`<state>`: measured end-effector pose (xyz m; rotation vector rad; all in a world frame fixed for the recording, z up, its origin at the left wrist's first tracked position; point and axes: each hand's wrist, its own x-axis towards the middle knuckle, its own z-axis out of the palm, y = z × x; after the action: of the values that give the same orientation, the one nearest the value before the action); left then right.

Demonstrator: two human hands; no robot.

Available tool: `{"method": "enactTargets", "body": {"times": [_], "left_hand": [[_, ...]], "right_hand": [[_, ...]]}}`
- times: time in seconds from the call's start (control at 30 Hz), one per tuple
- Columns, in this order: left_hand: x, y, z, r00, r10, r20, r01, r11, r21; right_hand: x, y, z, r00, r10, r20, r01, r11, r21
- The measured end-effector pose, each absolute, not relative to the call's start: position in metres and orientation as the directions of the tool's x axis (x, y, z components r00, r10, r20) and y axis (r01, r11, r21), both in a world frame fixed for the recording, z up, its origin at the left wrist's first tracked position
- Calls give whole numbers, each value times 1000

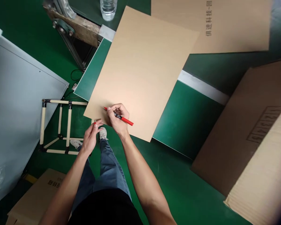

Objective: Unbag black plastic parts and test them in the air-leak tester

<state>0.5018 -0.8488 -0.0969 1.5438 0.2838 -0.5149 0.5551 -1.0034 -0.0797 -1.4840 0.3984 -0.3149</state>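
My right hand (119, 118) is closed around a red marker pen (126, 121) with a black band. Its red tip points left, just over the near left corner of a plain brown cardboard sheet (142, 68); whether it touches the surface I cannot tell. My left hand (91, 136) is beside the sheet's near edge, with thumb and fingers pinched on a small red marker cap (95, 123), mostly hidden by the fingers. The sheet lies at a slant across a green table (178, 115) and overhangs its front edge.
A printed cardboard piece (234, 28) lies behind the sheet. To the right stands a large carton (239, 131). A water bottle (108, 11) is at the back. Left are a tube frame (69, 125), a grey cabinet (21, 103) and another carton (37, 197) on the floor.
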Motion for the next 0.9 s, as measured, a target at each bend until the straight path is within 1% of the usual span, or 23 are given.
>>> {"method": "enactTargets", "body": {"times": [0.03,0.1,0.17,0.2,0.27,0.3,0.33,0.4,0.47,0.5,0.57,0.67,0.7,0.73,0.77,0.83,0.9], "left_hand": [[508,-850,-93,872,-126,-473,464,-97,880],[519,-851,-84,906,-111,-408,368,-271,890],[529,-851,-74,963,-139,-231,144,-458,877],[535,-852,-70,977,-180,-112,-1,-529,848],[554,-859,-65,953,-285,100,-263,-620,739],[565,-863,-63,934,-316,164,-340,-650,680],[577,-868,-63,924,-325,200,-375,-679,631],[602,-876,-63,933,-293,211,-361,-725,586],[623,-880,-64,945,-273,180,-326,-738,591],[632,-880,-64,940,-300,163,-336,-729,597],[648,-878,-63,899,-415,141,-408,-675,615],[672,-877,-60,793,-593,141,-527,-552,646],[680,-878,-61,771,-621,145,-546,-526,652],[688,-880,-62,755,-639,146,-558,-510,655],[697,-882,-63,741,-655,146,-569,-498,654],[710,-887,-70,721,-676,154,-585,-475,657],[718,-890,-78,710,-682,176,-597,-451,664]], "right_hand": [[553,-1006,-77,882,-469,-49,-33,43,-999],[540,-1017,-73,809,-587,-17,-44,-32,-998],[519,-1032,-73,717,-697,-1,-93,-94,-991],[507,-1039,-74,679,-734,-2,-121,-109,-987],[488,-1053,-78,619,-785,-16,-175,-118,-977],[481,-1059,-81,595,-803,-20,-197,-122,-973],[478,-1067,-84,573,-819,-17,-213,-129,-968],[476,-1083,-91,544,-839,10,-225,-158,-962],[479,-1104,-96,533,-845,42,-212,-181,-960],[481,-1115,-97,522,-851,59,-202,-190,-961],[484,-1133,-96,466,-877,113,-191,-225,-956],[491,-1132,-85,315,-911,265,-190,-334,-923],[496,-1121,-80,316,-901,296,-176,-362,-915],[501,-1105,-75,364,-882,301,-144,-372,-917],[507,-1086,-70,461,-844,274,-101,-356,-929],[522,-1044,-65,703,-695,152,-27,-240,-970],[538,-1010,-66,832,-554,34,-28,-102,-994]]}}
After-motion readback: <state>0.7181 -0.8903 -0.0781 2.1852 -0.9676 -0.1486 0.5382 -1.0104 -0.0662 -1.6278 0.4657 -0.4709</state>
